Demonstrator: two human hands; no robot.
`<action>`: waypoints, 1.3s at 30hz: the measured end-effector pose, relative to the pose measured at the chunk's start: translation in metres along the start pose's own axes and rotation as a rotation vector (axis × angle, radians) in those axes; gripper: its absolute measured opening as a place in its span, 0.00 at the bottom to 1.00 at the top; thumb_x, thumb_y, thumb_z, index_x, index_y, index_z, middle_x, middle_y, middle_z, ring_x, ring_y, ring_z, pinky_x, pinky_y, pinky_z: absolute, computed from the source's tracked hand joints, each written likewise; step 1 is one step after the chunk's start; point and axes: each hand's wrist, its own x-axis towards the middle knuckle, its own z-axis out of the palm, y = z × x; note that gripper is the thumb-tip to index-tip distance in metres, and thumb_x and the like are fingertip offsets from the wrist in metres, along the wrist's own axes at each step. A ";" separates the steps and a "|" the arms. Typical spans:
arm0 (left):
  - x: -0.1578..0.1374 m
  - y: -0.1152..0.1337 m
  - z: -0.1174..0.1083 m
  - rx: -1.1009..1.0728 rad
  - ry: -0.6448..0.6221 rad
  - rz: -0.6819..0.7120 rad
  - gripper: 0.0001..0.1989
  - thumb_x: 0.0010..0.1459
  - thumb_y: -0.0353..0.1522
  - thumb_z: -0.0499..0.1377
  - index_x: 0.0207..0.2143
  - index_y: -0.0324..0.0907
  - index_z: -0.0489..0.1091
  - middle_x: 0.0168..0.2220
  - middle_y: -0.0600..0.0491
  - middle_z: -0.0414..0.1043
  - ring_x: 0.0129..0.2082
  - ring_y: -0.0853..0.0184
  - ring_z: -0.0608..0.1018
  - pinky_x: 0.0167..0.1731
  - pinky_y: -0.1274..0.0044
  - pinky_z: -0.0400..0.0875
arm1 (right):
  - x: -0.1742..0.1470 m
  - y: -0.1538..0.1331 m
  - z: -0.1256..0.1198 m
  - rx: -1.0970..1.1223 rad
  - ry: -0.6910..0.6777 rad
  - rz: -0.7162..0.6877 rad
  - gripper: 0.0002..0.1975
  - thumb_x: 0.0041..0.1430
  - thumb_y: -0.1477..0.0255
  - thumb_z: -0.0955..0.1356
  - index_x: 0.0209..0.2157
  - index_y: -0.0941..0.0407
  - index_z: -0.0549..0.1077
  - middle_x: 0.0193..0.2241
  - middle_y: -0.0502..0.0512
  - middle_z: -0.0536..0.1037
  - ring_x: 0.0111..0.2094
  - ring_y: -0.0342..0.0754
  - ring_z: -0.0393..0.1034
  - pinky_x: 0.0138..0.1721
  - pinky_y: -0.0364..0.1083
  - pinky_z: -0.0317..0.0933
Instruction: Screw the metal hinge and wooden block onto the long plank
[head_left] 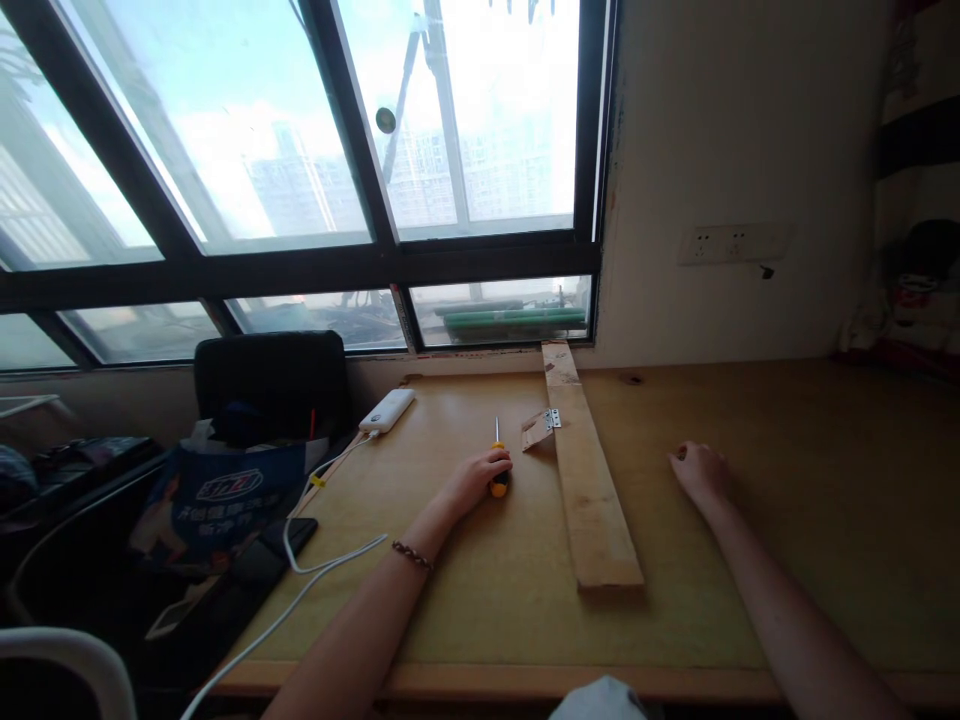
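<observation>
My left hand [478,475] is closed on the yellow-and-black handle of a screwdriver [499,487], whose metal shaft points away from me over the table. To its right lies a long wooden plank [595,495], running from the near side toward the window. A metal hinge [553,418] sits at the plank's left edge and meets a small wooden piece [538,432], which looks tilted. My right hand [701,473] rests on the table right of the plank, fingers curled in. A small dark spot shows by its fingertips; what they hold, if anything, I cannot make out.
A white power bank [388,410] with a white cable [330,565] lies along the table's left side. Beyond that edge stand a black chair [270,375] and a blue bag [225,500]. The window [480,120] and a wall with sockets [735,243] bound the far side.
</observation>
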 end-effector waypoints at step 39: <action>0.007 0.006 0.007 0.056 0.368 -0.051 0.14 0.52 0.24 0.49 0.37 0.43 0.70 0.42 0.50 0.72 0.47 0.65 0.71 0.50 0.70 0.64 | 0.012 0.008 0.011 0.209 -0.099 0.058 0.09 0.51 0.67 0.65 0.26 0.58 0.73 0.30 0.60 0.75 0.31 0.49 0.70 0.27 0.43 0.56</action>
